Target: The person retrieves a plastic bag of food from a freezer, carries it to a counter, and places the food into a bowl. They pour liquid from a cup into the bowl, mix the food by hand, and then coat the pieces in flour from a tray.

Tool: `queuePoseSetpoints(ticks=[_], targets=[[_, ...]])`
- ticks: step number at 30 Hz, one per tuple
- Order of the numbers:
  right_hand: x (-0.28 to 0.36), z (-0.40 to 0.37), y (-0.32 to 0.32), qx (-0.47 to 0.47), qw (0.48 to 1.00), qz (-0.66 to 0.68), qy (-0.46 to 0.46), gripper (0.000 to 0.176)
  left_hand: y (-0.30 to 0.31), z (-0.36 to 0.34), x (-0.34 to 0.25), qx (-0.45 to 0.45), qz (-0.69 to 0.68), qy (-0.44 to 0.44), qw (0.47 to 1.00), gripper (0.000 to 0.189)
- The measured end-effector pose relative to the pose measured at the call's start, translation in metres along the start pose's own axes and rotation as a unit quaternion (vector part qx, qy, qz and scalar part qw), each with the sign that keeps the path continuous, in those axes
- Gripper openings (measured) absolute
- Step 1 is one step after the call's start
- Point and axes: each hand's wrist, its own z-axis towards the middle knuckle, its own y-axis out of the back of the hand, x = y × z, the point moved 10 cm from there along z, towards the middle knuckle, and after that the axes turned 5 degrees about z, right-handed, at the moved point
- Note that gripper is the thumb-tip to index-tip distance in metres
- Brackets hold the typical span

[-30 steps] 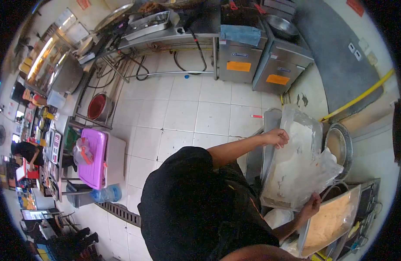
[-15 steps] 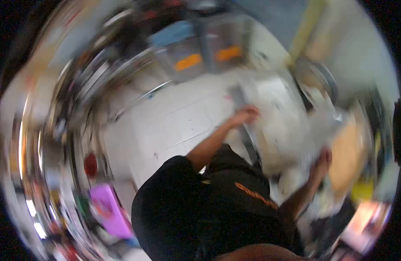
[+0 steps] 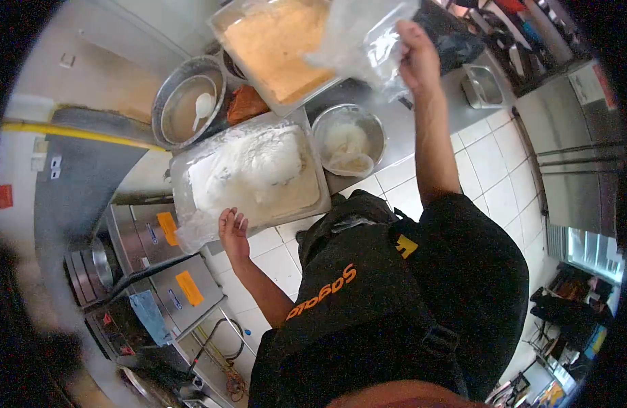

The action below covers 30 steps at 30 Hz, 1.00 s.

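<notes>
My right hand [image 3: 419, 61] is raised at the top, closed on a crumpled clear plastic bag [image 3: 378, 44]. The bag hangs beside a clear tub of orange crumbs [image 3: 279, 54] and covers part of its right side. My left hand [image 3: 233, 234] holds nothing, its fingers slightly curled and apart, near the front edge of a plastic tub [image 3: 319, 187]. White powder [image 3: 266, 156], heaped toward the back, fills that tub. Clear plastic film [image 3: 196, 231] drapes over the tub's front left corner, close to my left hand.
A metal bowl [image 3: 381, 139] with white powder and a small scoop-like container stands right of the powder tub. Behind left is a basin [image 3: 165, 132] with brownish liquid and a white ladle [image 3: 204, 105]. Steel drawers [image 3: 181, 292] with orange labels stand left; a metal pan [image 3: 483, 87] sits right.
My view has swung from the floor and drawers toward the counter. My left hand has moved over to the powder tub's front edge; the earlier frame is blurred.
</notes>
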Motion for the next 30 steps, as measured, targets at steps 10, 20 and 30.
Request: queuePoseSetpoints(ticks=[10, 20, 30], targets=[[0.073, 0.077, 0.155, -0.106, 0.988, -0.089, 0.062, 0.006, -0.029, 0.027, 0.001, 0.039, 0.004, 0.015, 0.999, 0.021], [-0.018, 0.129, 0.185, -0.039, 0.825, -0.557, 0.087, 0.029, -0.006, 0.032, 0.008, 0.038, 0.008, 0.019, 0.999, 0.030], [-0.134, 0.121, 0.175, 0.140, 0.601, -0.784, 0.070, 0.033, 0.007, 0.028, 0.013, 0.007, -0.012, 0.018, 1.000, 0.020]])
